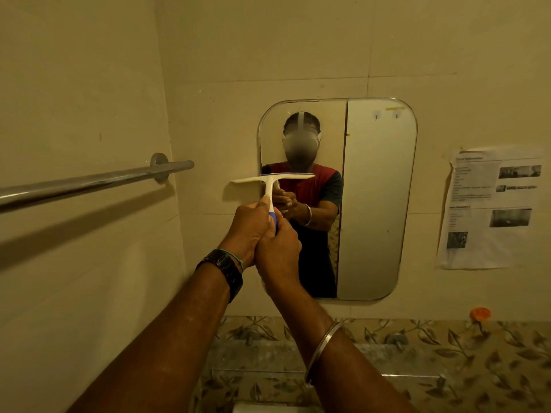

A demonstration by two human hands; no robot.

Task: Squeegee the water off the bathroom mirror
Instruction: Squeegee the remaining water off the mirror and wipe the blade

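The mirror [375, 204] hangs on the tiled wall. The squeegee [269, 180] sits blade-level across the mirror's left edge, in its upper half. The left hand [249, 231] and right hand [278, 251] both wrap the handle. Water on the glass cannot be made out; most of the pane probably remains to be wiped. A towel bar [89, 183] lies left of the mirror, a paper notice [489, 207] right.

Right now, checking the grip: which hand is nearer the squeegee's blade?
Left. The left hand holds the handle just below the blade; the right hand holds it lower down.
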